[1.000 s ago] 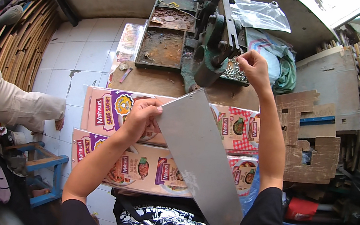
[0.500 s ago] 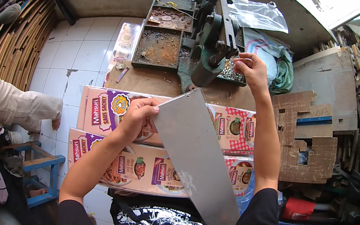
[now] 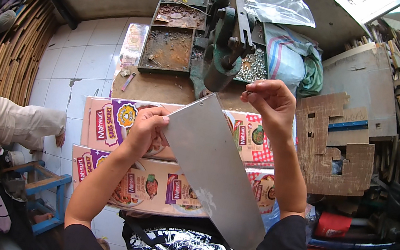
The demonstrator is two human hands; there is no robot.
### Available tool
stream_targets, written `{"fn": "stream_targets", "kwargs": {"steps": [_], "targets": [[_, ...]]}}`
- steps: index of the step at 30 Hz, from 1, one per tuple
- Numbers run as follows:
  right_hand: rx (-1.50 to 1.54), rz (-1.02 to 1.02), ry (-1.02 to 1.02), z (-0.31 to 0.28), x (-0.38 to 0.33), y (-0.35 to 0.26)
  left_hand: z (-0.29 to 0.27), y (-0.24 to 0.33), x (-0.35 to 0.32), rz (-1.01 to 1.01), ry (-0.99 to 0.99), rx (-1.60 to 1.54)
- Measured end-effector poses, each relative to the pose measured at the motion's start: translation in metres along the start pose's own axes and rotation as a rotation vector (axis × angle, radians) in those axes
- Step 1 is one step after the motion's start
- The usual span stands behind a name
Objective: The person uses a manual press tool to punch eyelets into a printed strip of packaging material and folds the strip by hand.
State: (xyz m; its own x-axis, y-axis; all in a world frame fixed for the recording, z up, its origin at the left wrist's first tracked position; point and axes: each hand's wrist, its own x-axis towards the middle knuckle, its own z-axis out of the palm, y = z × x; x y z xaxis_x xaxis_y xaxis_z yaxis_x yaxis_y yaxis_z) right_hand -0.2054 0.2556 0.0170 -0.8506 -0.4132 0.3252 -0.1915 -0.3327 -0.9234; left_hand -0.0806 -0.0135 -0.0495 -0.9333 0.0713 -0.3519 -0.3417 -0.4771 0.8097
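Observation:
My left hand point(image 3: 148, 131) grips the left edge of a long flat grey panel point(image 3: 216, 168), which lies slanted from the press toward my lap. Near the panel's far corner is a small round mark, perhaps a hole. That corner touches or overlaps the foot of a dark green lever press point(image 3: 222, 70); I cannot tell which. To the right of the press head, my right hand point(image 3: 273, 108) is raised with thumb and fingers pinched. Whatever sits in the pinch is too small to name. Beneath the grey panel lie printed pink panels point(image 3: 105, 175) in two rows.
Behind and left of the press stands a compartmented metal tray point(image 3: 165, 72) with small bits. Shiny small metal pieces point(image 3: 252, 71) fill a compartment at its right. Cut cardboard point(image 3: 306, 162) and wood scraps lie right. At left are a blue stool point(image 3: 47, 189) and another person's leg point(image 3: 16, 103).
My right hand has come down and nearer, away from the compartment of metal pieces, with fingers still pinched. My left hand and the grey panel have shifted slightly left in the picture.

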Motion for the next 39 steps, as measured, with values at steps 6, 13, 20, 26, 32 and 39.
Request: {"fn": "stream_targets", "kwargs": {"steps": [6,13,20,26,32,39], "targets": [[0.177,0.058,-0.051,0.011,-0.007,-0.006,-0.006,-0.008,0.005,0.059,-0.015,-0.010],[0.629,0.367,-0.005,0.010,-0.010,-0.007,-0.003,-0.004,0.003,0.033,-0.019,-0.012],[0.820,0.497,-0.013,0.017,-0.013,-0.007,-0.006,-0.005,0.002,0.041,-0.016,-0.029],[0.407,0.308,0.132,0.003,-0.001,0.019,-0.011,-0.007,0.000,0.105,-0.073,-0.060],[-0.068,0.290,0.099,0.009,0.004,0.046,-0.011,-0.004,-0.002,0.095,-0.106,0.010],[-0.290,0.183,-0.052,0.015,0.012,0.069,-0.008,-0.003,-0.002,0.077,-0.092,0.174]]}}
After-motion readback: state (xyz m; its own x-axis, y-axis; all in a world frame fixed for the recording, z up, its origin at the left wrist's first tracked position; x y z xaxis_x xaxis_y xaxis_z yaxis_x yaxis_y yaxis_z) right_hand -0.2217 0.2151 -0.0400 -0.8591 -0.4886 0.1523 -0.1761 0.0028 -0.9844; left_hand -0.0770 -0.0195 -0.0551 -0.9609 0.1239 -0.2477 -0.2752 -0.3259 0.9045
